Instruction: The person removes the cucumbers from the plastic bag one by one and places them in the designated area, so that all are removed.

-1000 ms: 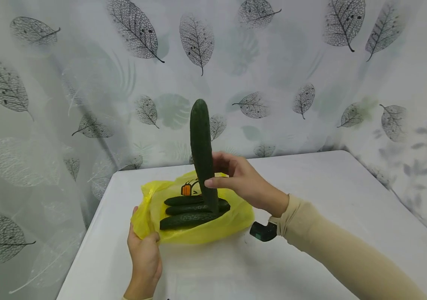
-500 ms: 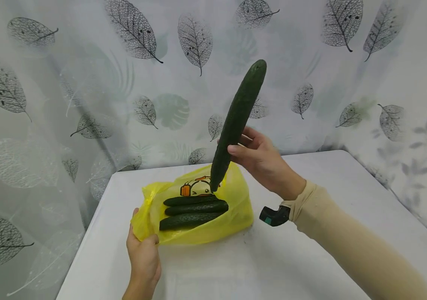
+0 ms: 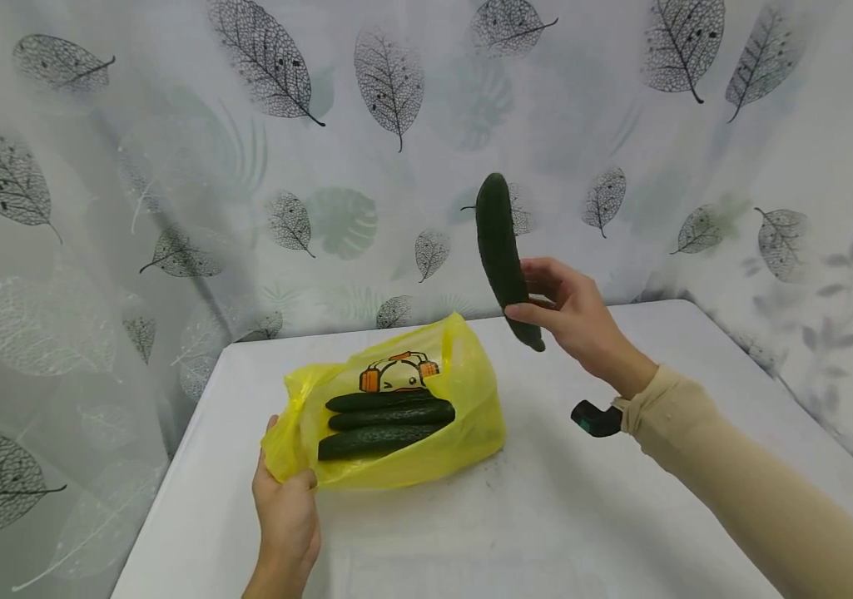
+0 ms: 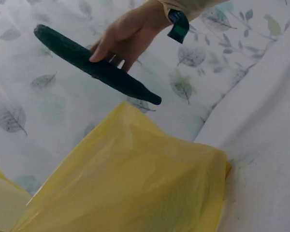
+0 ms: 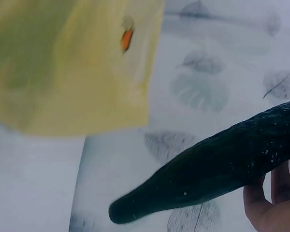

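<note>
A dark green cucumber (image 3: 498,241) is held in the air by my right hand (image 3: 576,316), thumb on one side and fingers on the other. It stands nearly upright, its lower end to the right of the yellow plastic bag (image 3: 471,408). The right wrist view shows the cucumber (image 5: 208,166) close up, with fingertips beneath it. My left hand (image 3: 285,507) grips the bag's edge at its left, by the open mouth. Inside lie three more cucumbers (image 3: 389,416), side by side. In the left wrist view the bag (image 4: 135,179) hides these.
The bag rests on a white table (image 3: 426,549). Behind the table hangs a pale curtain (image 3: 321,274) printed with leaves. A small black device (image 3: 597,418) sits at my right wrist, below the sleeve (image 3: 733,457).
My right hand has lifted the cucumber out of the bag's mouth and carried it right, tilting it along the way. My left hand stays at the bag's edge.
</note>
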Motion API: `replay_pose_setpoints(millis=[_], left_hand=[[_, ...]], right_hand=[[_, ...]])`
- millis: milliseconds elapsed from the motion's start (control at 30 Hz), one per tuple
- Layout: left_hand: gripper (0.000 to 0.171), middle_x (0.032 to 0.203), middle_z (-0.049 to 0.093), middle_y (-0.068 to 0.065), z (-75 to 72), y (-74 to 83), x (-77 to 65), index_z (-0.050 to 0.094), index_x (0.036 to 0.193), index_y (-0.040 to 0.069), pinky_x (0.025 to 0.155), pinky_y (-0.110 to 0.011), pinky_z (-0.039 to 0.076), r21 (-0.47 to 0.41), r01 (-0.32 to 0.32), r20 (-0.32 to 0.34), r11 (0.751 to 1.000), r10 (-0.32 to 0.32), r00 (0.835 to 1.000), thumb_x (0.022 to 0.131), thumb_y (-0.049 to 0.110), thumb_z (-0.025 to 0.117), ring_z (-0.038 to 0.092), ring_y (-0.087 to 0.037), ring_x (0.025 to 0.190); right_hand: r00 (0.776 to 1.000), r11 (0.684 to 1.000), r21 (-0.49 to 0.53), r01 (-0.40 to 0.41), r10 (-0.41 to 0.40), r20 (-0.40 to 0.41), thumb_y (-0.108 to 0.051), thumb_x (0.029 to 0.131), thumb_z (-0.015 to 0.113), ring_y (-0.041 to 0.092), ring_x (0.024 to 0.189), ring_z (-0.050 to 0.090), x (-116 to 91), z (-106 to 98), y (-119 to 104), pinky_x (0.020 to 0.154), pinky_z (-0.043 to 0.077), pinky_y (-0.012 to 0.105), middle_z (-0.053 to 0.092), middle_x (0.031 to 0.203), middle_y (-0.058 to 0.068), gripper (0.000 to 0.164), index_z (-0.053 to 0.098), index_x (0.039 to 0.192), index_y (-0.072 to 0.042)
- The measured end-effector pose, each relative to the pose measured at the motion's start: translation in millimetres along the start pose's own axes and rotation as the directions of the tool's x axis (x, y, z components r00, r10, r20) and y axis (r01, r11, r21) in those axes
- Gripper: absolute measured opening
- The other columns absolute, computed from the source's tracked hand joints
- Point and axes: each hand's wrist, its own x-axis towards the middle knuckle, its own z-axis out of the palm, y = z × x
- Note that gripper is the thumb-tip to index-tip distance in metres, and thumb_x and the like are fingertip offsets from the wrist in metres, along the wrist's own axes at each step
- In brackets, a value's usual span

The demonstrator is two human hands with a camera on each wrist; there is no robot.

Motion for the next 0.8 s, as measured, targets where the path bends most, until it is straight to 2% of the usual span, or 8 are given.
replay_pose_setpoints(millis=[67,167,300,433,567,733,800], left_hand=[[0.1,0.163,0.022,-0.003,-0.1,0.4,-0.1,0.012,0.164,0.016,0.116,-0.029,0.032,0.008,0.004,-0.002,1.0,-0.004,1.0,0.077,-0.03,0.03,0.03,-0.022,0.143],[0.099,0.165,0.018,-0.001,-0.4,0.2,0.2,0.01,0.164,0.014,0.117,-0.03,0.029,0.023,0.013,-0.004,1.0,-0.013,1.0,0.077,-0.029,0.031,0.027,-0.021,0.145],[0.098,0.166,0.015,-0.002,-0.4,-1.2,0.2,0.008,0.163,0.01,0.119,-0.032,0.025,0.012,0.025,-0.016,1.0,-0.025,1.0,0.076,-0.028,0.031,0.024,-0.022,0.146],[0.098,0.166,0.015,-0.003,0.3,-2.6,0.1,0.008,0.163,0.01,0.119,-0.033,0.026,0.001,0.028,-0.023,1.0,-0.028,0.999,0.076,-0.028,0.031,0.024,-0.023,0.145],[0.098,0.165,0.015,-0.002,1.6,-3.7,0.4,0.008,0.163,0.012,0.118,-0.032,0.029,0.008,0.025,-0.021,1.0,-0.025,0.999,0.077,-0.028,0.032,0.027,-0.022,0.144],[0.098,0.165,0.015,-0.002,1.9,-4.2,0.6,0.007,0.163,0.013,0.118,-0.033,0.029,0.013,0.03,-0.019,0.999,-0.03,0.999,0.078,-0.028,0.032,0.025,-0.022,0.145],[0.099,0.165,0.016,-0.003,1.9,-4.2,0.5,0.006,0.163,0.013,0.119,-0.034,0.028,0.011,0.033,-0.018,0.999,-0.033,0.999,0.078,-0.028,0.032,0.025,-0.023,0.145]], right_hand=[[1.0,0.993,-0.113,0.028,-0.028,-0.002,-0.003,0.091,0.075,0.025,0.113,0.061,-2.2,-7.3,9.5,0.098,0.051,0.029,0.063,0.124,0.013,0.046,0.059,0.134,-0.002],[0.999,0.966,-0.256,0.038,-0.039,0.002,-0.004,0.09,0.077,0.027,0.11,0.063,-5.9,-16.7,24.8,0.095,0.052,0.03,0.064,0.122,0.012,0.044,0.06,0.131,-0.002],[0.999,0.92,-0.39,0.033,-0.032,0.008,-0.002,0.09,0.076,0.033,0.11,0.063,-11.6,-26.2,44.6,0.091,0.052,0.038,0.063,0.124,0.014,0.044,0.06,0.13,-0.002],[0.998,0.857,-0.511,0.064,-0.055,0.033,0.003,0.089,0.075,0.033,0.108,0.062,-18.2,-37.9,65.1,0.089,0.052,0.045,0.061,0.124,0.015,0.045,0.059,0.13,-0.001],[0.994,0.781,-0.615,0.106,-0.077,0.073,0.007,0.088,0.073,0.034,0.115,0.057,-24.1,-53.2,89.2,0.097,0.047,0.051,0.059,0.125,0.016,0.044,0.058,0.129,0.0],[0.994,0.68,-0.729,0.078,0.004,0.11,0.008,0.088,0.072,0.037,0.119,0.054,-31.3,-68.0,108.6,0.1,0.045,0.055,0.059,0.125,0.017,0.041,0.059,0.126,0.0],[0.992,0.651,-0.756,0.068,0.039,0.124,0.009,0.088,0.072,0.038,0.118,0.054,-34.9,-73.3,114.9,0.1,0.045,0.055,0.059,0.124,0.017,0.04,0.06,0.125,0.0]])
